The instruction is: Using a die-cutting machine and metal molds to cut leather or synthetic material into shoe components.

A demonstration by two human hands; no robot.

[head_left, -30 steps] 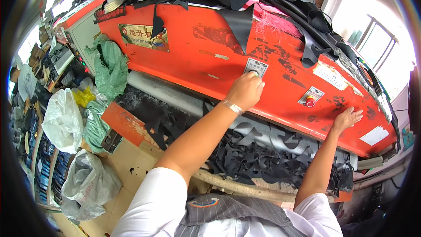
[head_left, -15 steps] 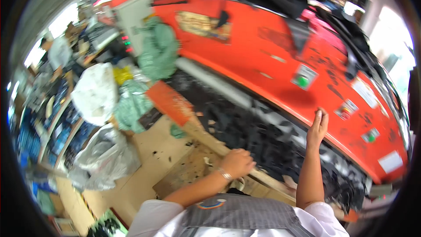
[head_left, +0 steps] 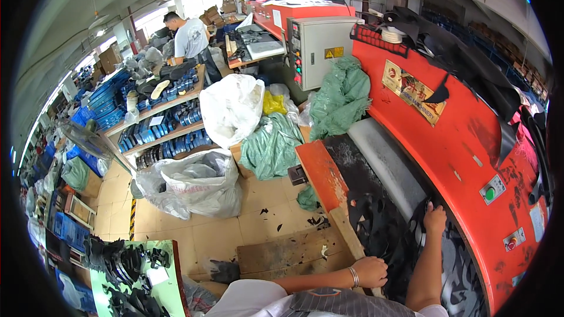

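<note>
The right side of the frame is filled by a long red machine (head_left: 464, 152), its upper edge draped with black sheets (head_left: 479, 70). Wooden shelves (head_left: 164, 137) at the left of centre are stacked with dark blue pieces. Beyond them, at the upper left, a person in a light shirt (head_left: 191, 38) is seen from the side. The top centre is occupied by a grey cabinet (head_left: 320, 41). A white bag (head_left: 232, 111), a green sack (head_left: 341, 91) and a greyish plastic bag (head_left: 202, 185) are grouped near the middle. At the lower left, a green counter (head_left: 170, 296) is partly covered by black parts.

Cut black pieces (head_left: 376, 223) are heaped under the machine's front, at the lower right, and bordered by a wooden beam (head_left: 346, 232). Among them, near the machine's lower edge, the right hand (head_left: 435, 218) is placed with its fingers partly bent against dark material; whether any is gripped cannot be told. The left hand (head_left: 370, 272) is held over the beam at the bottom, its fingers loosely curled; whether anything is held cannot be told. A bracelet (head_left: 354, 277) is worn on the left wrist. A green button (head_left: 489, 194) and a red knob (head_left: 512, 243) are mounted on the machine's face.
</note>
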